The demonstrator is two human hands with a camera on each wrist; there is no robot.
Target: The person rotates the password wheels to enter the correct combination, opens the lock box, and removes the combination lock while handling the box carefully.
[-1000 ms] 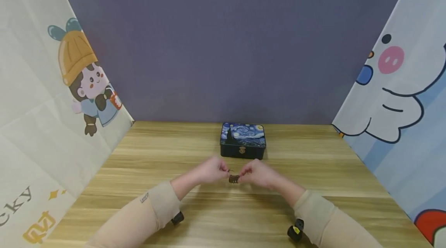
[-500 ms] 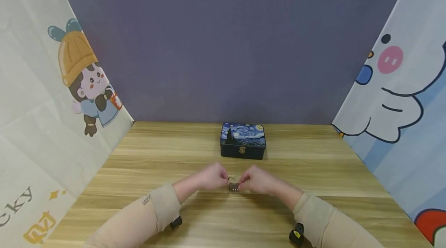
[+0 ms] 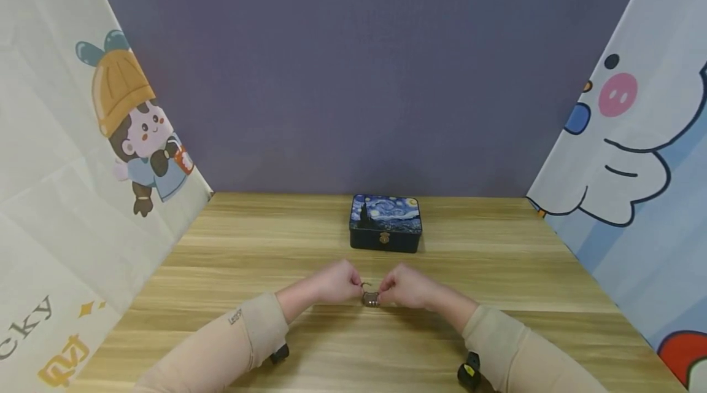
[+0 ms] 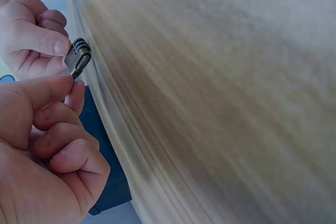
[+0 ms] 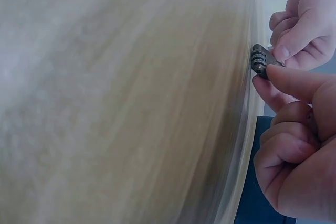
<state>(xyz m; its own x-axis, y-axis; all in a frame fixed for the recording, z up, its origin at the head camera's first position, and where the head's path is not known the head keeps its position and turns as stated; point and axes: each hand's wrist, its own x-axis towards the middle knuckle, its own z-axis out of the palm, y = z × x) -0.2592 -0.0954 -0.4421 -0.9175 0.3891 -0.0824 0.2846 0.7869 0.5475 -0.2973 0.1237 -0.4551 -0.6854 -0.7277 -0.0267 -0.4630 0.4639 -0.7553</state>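
Observation:
A small bronze combination padlock point(image 3: 370, 299) with number dials is held between both hands, just in front of the tin box point(image 3: 385, 224). My left hand point(image 3: 338, 282) pinches the shackle side between thumb and forefinger; its other fingers are curled, as the left wrist view shows. From the right, my right hand point(image 3: 409, 286) pinches the lock's body by its end. The dials point(image 5: 258, 60) face the camera in the right wrist view. In the head view the thin shackle rises above the body and looks swung out on one side. Fingertips hide parts of the lock.
The dark tin box has a starry night painting on its lid and a brass clasp point(image 3: 384, 237) in front; its lid is down. Under everything lies a wood-grain table point(image 3: 248, 239). Printed cloths hang left and right, and a grey-purple panel point(image 3: 364, 73) stands behind.
Both hands have come down and a little toward me with the padlock, mostly in the first half second. Its number dials now show more plainly. The tin box stays in place.

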